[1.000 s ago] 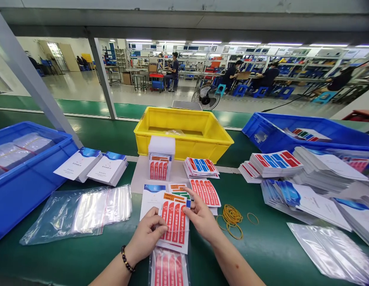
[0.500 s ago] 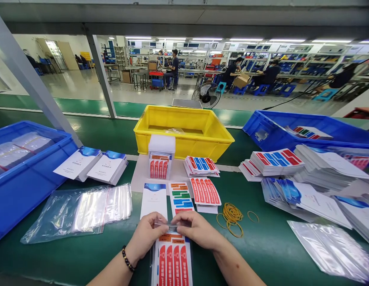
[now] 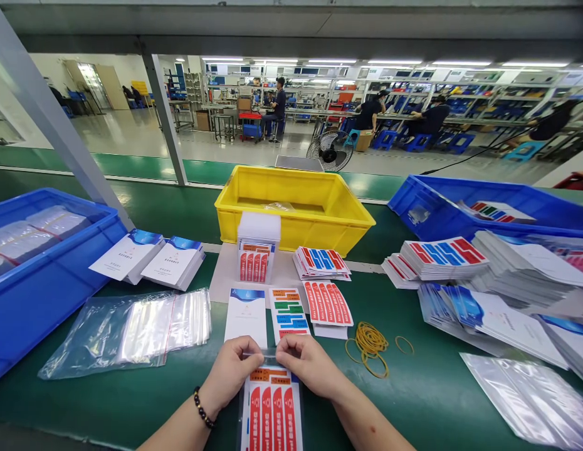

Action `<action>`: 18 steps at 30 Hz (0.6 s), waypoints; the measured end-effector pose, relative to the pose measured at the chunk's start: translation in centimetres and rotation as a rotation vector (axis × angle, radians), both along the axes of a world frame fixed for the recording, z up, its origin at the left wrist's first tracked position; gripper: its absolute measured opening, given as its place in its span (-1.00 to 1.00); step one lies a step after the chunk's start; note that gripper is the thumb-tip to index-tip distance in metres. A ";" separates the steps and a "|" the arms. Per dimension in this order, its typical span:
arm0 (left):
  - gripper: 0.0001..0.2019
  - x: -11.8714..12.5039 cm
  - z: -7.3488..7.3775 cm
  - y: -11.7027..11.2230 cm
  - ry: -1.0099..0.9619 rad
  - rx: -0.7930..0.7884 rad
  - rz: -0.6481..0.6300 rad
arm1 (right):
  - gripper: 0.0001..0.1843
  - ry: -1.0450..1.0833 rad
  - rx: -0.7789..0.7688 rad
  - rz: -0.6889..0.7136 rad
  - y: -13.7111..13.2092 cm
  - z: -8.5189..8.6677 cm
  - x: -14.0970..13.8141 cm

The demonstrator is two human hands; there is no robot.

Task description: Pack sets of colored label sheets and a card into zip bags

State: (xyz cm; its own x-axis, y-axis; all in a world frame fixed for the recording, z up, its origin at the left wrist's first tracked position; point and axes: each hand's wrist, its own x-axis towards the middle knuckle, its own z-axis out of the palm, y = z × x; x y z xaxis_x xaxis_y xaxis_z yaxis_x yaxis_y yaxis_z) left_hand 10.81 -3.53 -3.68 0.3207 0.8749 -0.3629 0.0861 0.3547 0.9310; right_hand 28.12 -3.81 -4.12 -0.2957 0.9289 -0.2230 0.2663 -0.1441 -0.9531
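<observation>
Both hands pinch the top edge of a clear plastic bag point(image 3: 269, 358) at the near middle of the table. Inside lie sticker sheets point(image 3: 273, 410), red strips with white print and an orange row above. My left hand point(image 3: 236, 371), a beaded bracelet on its wrist, grips the left part of the edge between thumb and curled fingers. A short way across, my right hand point(image 3: 311, 368) pinches the right part the same way. Just beyond the fingers lie a white-and-blue booklet point(image 3: 246, 316) and a multicoloured sticker sheet point(image 3: 288, 314).
Rubber bands point(image 3: 369, 341) lie right of my hands, plastic bags point(image 3: 167, 322) left. A yellow bin point(image 3: 296, 225) stands behind filled bags point(image 3: 256, 250). Blue bins point(image 3: 51, 275) flank the table. Booklet stacks point(image 3: 173, 260), red sticker sheets point(image 3: 328, 304) and sticker stacks point(image 3: 444, 257) lie around.
My fingers have shifted slightly along the bag's top edge, the right hand a little to the left. The view has moved slightly. The bag remains in both hands.
</observation>
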 end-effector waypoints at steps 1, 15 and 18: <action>-0.80 0.1 -0.1 -0.1 -0.007 0.000 -0.001 | -0.89 -0.014 0.005 0.010 -0.1 0.1 -0.2; -0.82 -4.8 1.5 -0.7 0.680 0.576 -0.019 | -0.95 -0.222 0.340 0.071 -0.7 0.1 -0.7; -0.75 -8.5 1.9 1.0 1.088 0.451 0.033 | -0.93 -0.229 0.429 0.025 -0.6 -0.1 -0.5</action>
